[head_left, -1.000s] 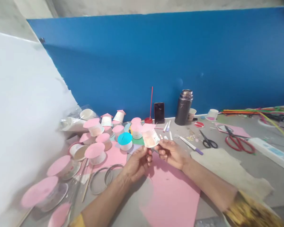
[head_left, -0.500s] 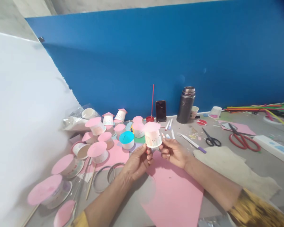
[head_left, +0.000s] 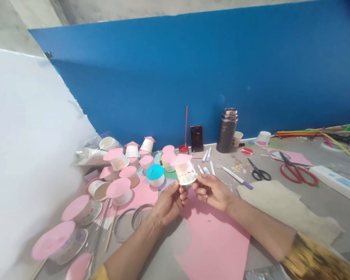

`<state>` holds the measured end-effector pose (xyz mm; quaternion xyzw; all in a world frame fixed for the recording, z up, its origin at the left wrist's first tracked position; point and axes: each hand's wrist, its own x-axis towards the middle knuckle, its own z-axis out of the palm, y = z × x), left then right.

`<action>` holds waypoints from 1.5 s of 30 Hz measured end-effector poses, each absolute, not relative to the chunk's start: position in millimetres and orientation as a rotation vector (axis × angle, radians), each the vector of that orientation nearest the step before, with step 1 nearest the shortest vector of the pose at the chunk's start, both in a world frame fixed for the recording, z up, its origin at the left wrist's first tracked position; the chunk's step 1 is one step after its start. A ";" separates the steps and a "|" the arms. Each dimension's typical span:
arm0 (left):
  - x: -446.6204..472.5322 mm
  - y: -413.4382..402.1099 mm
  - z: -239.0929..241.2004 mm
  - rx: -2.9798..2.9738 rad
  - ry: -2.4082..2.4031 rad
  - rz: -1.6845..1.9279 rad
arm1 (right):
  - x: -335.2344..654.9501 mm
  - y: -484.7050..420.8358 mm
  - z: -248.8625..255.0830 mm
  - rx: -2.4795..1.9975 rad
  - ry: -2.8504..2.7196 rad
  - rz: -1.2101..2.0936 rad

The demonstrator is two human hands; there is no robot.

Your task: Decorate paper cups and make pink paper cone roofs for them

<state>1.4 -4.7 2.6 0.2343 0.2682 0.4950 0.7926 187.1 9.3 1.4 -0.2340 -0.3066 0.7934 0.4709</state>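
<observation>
A white paper cup [head_left: 186, 173] with coloured drawings is held upside down, its rim low and a pink paper disc [head_left: 182, 159] on top. My left hand [head_left: 171, 202] pinches the rim at the left. At the right side of the rim, my right hand [head_left: 212, 189] grips with thumb and fingers. Below the hands lies a large pink sheet [head_left: 216, 237]. Several similar cups topped with pink discs stand to the left, among them one with a pink disc [head_left: 118, 188]. One white cup bears a blue disc [head_left: 154, 172].
Behind stand a dark flask [head_left: 227, 132], a phone [head_left: 196, 138] and a red pot [head_left: 183, 149] with a stick in it. Black scissors [head_left: 259, 173], red-handled scissors [head_left: 299, 174], a marker [head_left: 237, 177] and a power strip [head_left: 338, 182] lie right. Tape rings [head_left: 124, 225] lie left.
The cup has turned in my fingers, so a different part of its drawing faces me, with red marks showing. It leans slightly more to the left. The whole view has shifted a little.
</observation>
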 end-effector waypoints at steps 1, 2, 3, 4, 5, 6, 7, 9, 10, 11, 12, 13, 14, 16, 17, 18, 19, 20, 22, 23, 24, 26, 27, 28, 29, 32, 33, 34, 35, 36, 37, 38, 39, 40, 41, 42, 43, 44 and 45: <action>1.1 -4.8 2.5 0.504 0.566 1.062 | 187.4 9.2 1.6 -0.570 -0.750 1.939; 0.9 -5.0 2.5 0.505 0.556 1.058 | 187.7 9.0 1.7 -0.564 -0.747 1.937; 0.8 -5.1 2.5 0.504 0.546 1.055 | 187.8 8.7 1.9 -0.557 -0.745 1.941; 0.8 -5.1 2.5 0.502 0.539 1.054 | 187.7 8.3 2.2 -0.551 -0.744 1.948; 0.9 -5.0 2.4 0.498 0.537 1.055 | 187.5 7.8 2.7 -0.546 -0.747 1.954; 1.1 -4.8 2.2 0.493 0.539 1.058 | 186.9 7.1 3.5 -0.543 -0.755 1.951; 1.3 -4.4 1.9 0.490 0.547 1.060 | 186.2 6.3 4.5 -0.546 -0.772 1.935; 1.6 -3.8 1.0 0.488 0.568 1.066 | 184.0 4.1 7.1 -0.568 -0.826 1.850; 1.7 -3.7 0.7 0.491 0.578 1.069 | 182.8 2.8 8.6 -0.585 -0.859 1.788; 1.8 -3.7 0.4 0.498 0.585 1.071 | 181.6 1.4 10.1 -0.606 -0.900 1.719; 1.8 -4.0 0.2 0.508 0.589 1.072 | 180.4 -0.2 11.7 -0.630 -0.950 1.652; 1.7 -4.5 0.2 0.521 0.591 1.068 | 179.3 -1.9 13.1 -0.656 -1.005 1.592; 1.5 -5.0 0.3 0.535 0.590 1.061 | 178.4 -3.7 14.3 -0.683 -1.063 1.540; 1.0 -5.9 0.7 0.565 0.581 1.036 | 177.0 -7.1 15.8 -0.731 -1.172 1.470; 0.7 -6.1 0.9 0.577 0.574 1.023 | 176.5 -8.4 15.9 -0.745 -1.210 1.456; 0.4 -6.1 1.0 0.585 0.564 1.014 | 176.3 -9.2 15.6 -0.748 -1.232 1.456; 0.1 -5.9 1.2 0.588 0.554 1.009 | 176.2 -9.5 14.9 -0.741 -1.239 1.471; -0.2 -5.7 1.4 0.587 0.547 1.007 | 176.4 -9.1 13.9 -0.724 -1.229 1.497; -0.4 -5.1 1.9 0.574 0.535 1.015 | 177.6 -6.2 11.6 -0.680 -1.146 1.578; -0.3 -4.9 2.2 0.563 0.531 1.019 | 178.7 -3.9 10.5 -0.658 -1.081 1.623; -0.3 -4.8 2.6 0.551 0.528 1.022 | 180.0 -1.2 9.4 -0.637 -1.008 1.667; -0.2 -4.9 3.3 0.528 0.521 1.021 | 182.7 4.4 7.7 -0.605 -0.869 1.750; -0.2 -4.9 3.6 0.519 0.521 1.018 | 184.0 6.7 7.0 -0.593 -0.817 1.787; -0.2 -4.9 3.7 0.513 0.522 1.013 | 184.9 8.5 6.5 -0.582 -0.782 1.819; -0.3 -4.8 3.8 0.510 0.522 1.011 | 185.6 9.6 6.2 -0.573 -0.759 1.845; -0.4 -4.1 3.2 0.513 0.531 1.012 | 185.4 9.1 6.7 -0.556 -0.741 1.881; -0.5 -3.8 2.7 0.517 0.537 1.013 | 184.7 8.2 7.4 -0.554 -0.737 1.879; -0.5 -3.6 2.3 0.521 0.546 1.017 | 184.0 7.3 8.2 -0.553 -0.728 1.872; -0.5 -3.6 1.8 0.525 0.557 1.022 | 183.1 6.5 9.0 -0.555 -0.718 1.859; -0.4 -3.8 1.4 0.529 0.567 1.027 | 182.2 5.9 9.8 -0.561 -0.707 1.842; -0.4 -4.3 1.2 0.533 0.577 1.031 | 181.3 5.5 10.3 -0.570 -0.699 1.820; -0.3 -4.9 1.1 0.538 0.585 1.034 | 180.5 5.3 10.5 -0.582 -0.697 1.798; -0.1 -5.6 1.2 0.544 0.592 1.036 | 179.7 5.2 10.2 -0.593 -0.704 1.777; 0.1 -6.2 1.4 0.552 0.596 1.040 | 178.9 5.2 9.4 -0.602 -0.718 1.757; 0.4 -6.7 1.8 0.561 0.598 1.046 | 178.1 5.2 8.3 -0.610 -0.737 1.738; 0.8 -7.0 2.1 0.569 0.599 1.055 | 177.4 5.1 6.8 -0.616 -0.761 1.722; 1.2 -7.0 2.5 0.576 0.600 1.066 | 176.8 5.0 5.3 -0.621 -0.787 1.714; 1.5 -6.7 2.8 0.580 0.602 1.078 | 176.5 4.9 3.9 -0.626 -0.813 1.715; 1.8 -6.1 3.0 0.579 0.605 1.086 | 176.6 4.9 3.0 -0.632 -0.837 1.719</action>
